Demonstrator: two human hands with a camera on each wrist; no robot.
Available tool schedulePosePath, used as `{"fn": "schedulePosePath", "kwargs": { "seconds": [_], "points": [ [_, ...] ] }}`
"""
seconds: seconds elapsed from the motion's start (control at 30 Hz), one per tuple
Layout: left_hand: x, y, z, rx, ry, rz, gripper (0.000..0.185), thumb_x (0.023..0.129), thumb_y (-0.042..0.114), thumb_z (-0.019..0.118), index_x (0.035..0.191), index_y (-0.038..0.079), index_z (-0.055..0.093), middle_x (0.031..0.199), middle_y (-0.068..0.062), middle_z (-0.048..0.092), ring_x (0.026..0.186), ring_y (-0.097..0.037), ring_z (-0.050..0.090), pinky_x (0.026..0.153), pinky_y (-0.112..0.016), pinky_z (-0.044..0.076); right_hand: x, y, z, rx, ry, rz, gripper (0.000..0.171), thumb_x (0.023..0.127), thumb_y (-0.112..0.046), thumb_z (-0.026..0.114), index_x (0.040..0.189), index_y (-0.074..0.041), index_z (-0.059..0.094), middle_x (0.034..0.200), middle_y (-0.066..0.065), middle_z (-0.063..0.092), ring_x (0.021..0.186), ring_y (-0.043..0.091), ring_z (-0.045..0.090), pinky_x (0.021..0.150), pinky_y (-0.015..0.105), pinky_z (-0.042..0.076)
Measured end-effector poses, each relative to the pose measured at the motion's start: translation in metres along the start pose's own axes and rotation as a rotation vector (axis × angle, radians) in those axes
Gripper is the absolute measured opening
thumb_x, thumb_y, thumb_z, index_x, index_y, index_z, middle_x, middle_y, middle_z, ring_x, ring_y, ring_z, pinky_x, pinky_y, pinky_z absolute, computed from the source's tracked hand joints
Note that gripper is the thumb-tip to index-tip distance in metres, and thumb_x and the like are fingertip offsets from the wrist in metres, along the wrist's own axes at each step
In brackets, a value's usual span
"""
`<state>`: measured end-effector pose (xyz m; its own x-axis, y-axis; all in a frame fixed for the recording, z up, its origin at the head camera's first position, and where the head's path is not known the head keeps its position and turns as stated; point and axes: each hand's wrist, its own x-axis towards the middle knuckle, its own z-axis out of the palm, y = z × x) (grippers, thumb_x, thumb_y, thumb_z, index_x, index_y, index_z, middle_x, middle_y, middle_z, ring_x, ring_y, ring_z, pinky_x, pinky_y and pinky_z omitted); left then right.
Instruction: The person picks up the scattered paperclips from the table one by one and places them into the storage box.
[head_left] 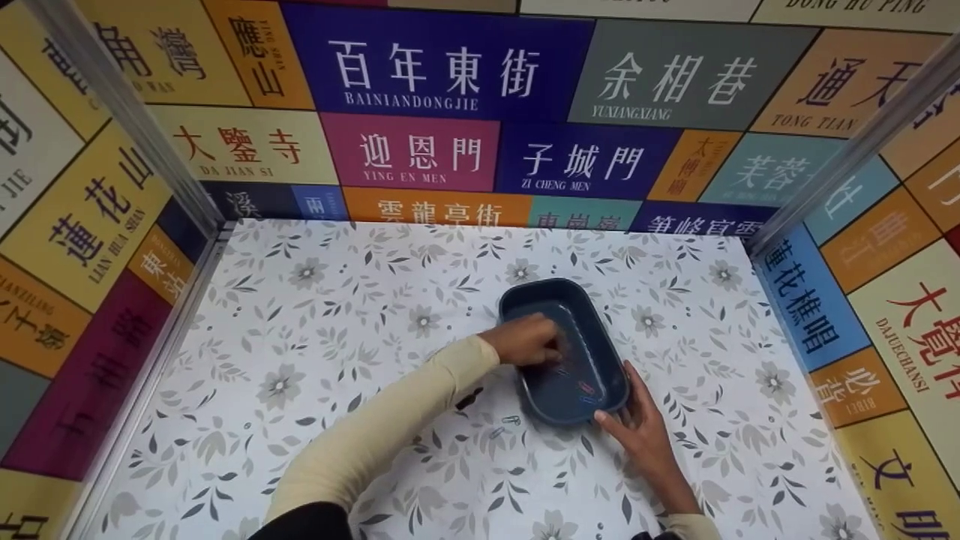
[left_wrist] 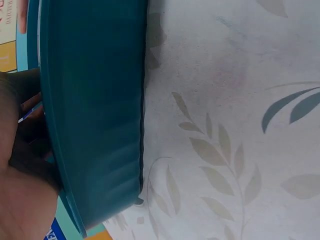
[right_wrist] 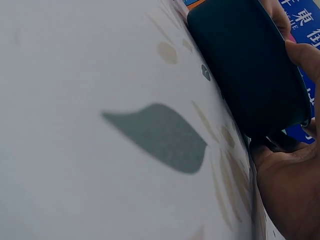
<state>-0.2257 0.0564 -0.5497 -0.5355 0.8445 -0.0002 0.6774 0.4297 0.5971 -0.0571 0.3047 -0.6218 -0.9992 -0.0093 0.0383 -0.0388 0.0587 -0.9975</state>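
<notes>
A dark blue rectangular bin [head_left: 517, 296] stands on the flowered tablecloth [head_left: 337, 337], right of centre. My left hand [head_left: 529, 341] reaches over its left rim, with bent fingers inside. In the left wrist view the fingertips of the left hand [left_wrist: 17, 190] pinch small red and blue paper clips [left_wrist: 30, 109] beside the bin wall [left_wrist: 95, 115]. More coloured clips [head_left: 583, 388] lie on the bin floor. My right hand [head_left: 637, 427] grips the bin's near right corner. The right wrist view shows the thumb of this hand [right_wrist: 290, 185] over the edge of the bin [right_wrist: 245, 65].
Three loose clips [head_left: 504, 426] lie on the cloth just left of the bin's near end. Walls covered in coloured signs [head_left: 450, 67] close in the table at the back and both sides, with metal posts [head_left: 847, 157] at the corners.
</notes>
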Motion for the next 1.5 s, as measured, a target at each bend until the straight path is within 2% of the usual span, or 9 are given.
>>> {"fn": "schedulePosePath", "kwargs": {
  "seconds": [0.07,0.17,0.27,0.33,0.53,0.77,1.03,1.23,1.5],
  "points": [
    [-0.003,0.001,-0.003,-0.014,0.025,-0.003,0.016,0.103,0.012,0.077,0.114,0.003,0.084,0.113,-0.008,0.082,0.103,-0.020,0.076,0.093,-0.024,0.057,0.000,0.000,0.000,-0.007,0.005,0.002,0.099,0.096,0.009,0.078,0.176,-0.006,0.020,0.182,0.020,0.016,0.159,-0.001,0.029,0.121,0.013,0.030],
    [-0.008,0.004,-0.008,-0.028,0.072,0.009,0.014,0.104,0.012,0.077,0.111,0.003,0.084,0.111,-0.007,0.082,0.101,-0.020,0.075,0.092,-0.026,0.057,0.000,-0.001,0.000,-0.012,0.007,0.003,0.099,0.097,0.008,0.078,0.176,-0.007,0.020,0.182,0.020,0.017,0.162,0.006,0.027,0.122,0.013,0.030],
    [-0.010,0.006,-0.013,-0.054,0.117,0.033,0.012,0.104,0.013,0.077,0.108,0.004,0.084,0.105,-0.007,0.081,0.095,-0.017,0.073,0.085,-0.025,0.056,0.000,-0.001,0.000,-0.021,0.006,0.007,0.099,0.097,0.007,0.078,0.176,-0.008,0.020,0.182,0.018,0.016,0.166,0.016,0.022,0.121,0.013,0.030],
    [-0.013,0.008,-0.016,-0.086,0.142,0.043,0.013,0.104,0.014,0.078,0.107,0.003,0.084,0.103,-0.007,0.081,0.092,-0.016,0.071,0.081,-0.024,0.055,-0.001,-0.001,0.000,-0.027,0.007,0.013,0.098,0.098,0.006,0.078,0.176,-0.009,0.021,0.182,0.017,0.017,0.167,0.019,0.021,0.121,0.012,0.030],
    [-0.023,0.010,-0.019,-0.167,0.196,0.064,0.013,0.105,0.016,0.077,0.106,0.004,0.083,0.103,-0.007,0.081,0.090,-0.014,0.069,0.078,-0.021,0.052,0.000,0.001,0.000,-0.030,-0.005,-0.005,0.097,0.098,0.006,0.077,0.176,-0.009,0.020,0.182,0.018,0.016,0.165,0.015,0.023,0.121,0.012,0.030],
    [-0.035,0.012,-0.014,-0.203,0.205,0.041,0.012,0.105,0.012,0.077,0.111,0.003,0.084,0.108,-0.008,0.081,0.091,-0.014,0.070,0.077,-0.022,0.052,0.001,0.005,0.000,0.008,-0.023,-0.080,0.095,0.096,0.014,0.073,0.174,-0.001,0.020,0.179,0.028,0.015,0.153,-0.008,0.035,0.121,0.013,0.032],
    [-0.047,0.013,-0.006,-0.258,0.229,0.033,0.014,0.105,0.010,0.076,0.111,0.000,0.083,0.109,-0.009,0.080,0.097,-0.014,0.072,0.084,-0.023,0.056,0.000,0.007,0.001,0.011,-0.010,-0.096,0.094,0.095,0.016,0.073,0.173,0.002,0.021,0.178,0.031,0.017,0.151,-0.009,0.037,0.120,0.013,0.032],
    [-0.056,0.013,-0.003,-0.274,0.273,0.045,0.012,0.104,0.009,0.077,0.110,0.000,0.082,0.106,-0.009,0.080,0.094,-0.017,0.072,0.083,-0.026,0.057,0.001,0.008,0.001,0.020,-0.006,-0.096,0.095,0.095,0.017,0.073,0.173,0.002,0.021,0.178,0.031,0.017,0.152,-0.009,0.038,0.120,0.013,0.032],
    [-0.069,0.015,-0.004,-0.316,0.326,0.021,0.010,0.103,0.008,0.078,0.109,0.000,0.082,0.104,-0.010,0.078,0.092,-0.017,0.071,0.084,-0.033,0.059,0.000,0.007,0.001,0.014,-0.001,-0.090,0.095,0.095,0.016,0.073,0.173,0.003,0.021,0.178,0.032,0.018,0.151,-0.010,0.038,0.120,0.013,0.032]
  ]
}}
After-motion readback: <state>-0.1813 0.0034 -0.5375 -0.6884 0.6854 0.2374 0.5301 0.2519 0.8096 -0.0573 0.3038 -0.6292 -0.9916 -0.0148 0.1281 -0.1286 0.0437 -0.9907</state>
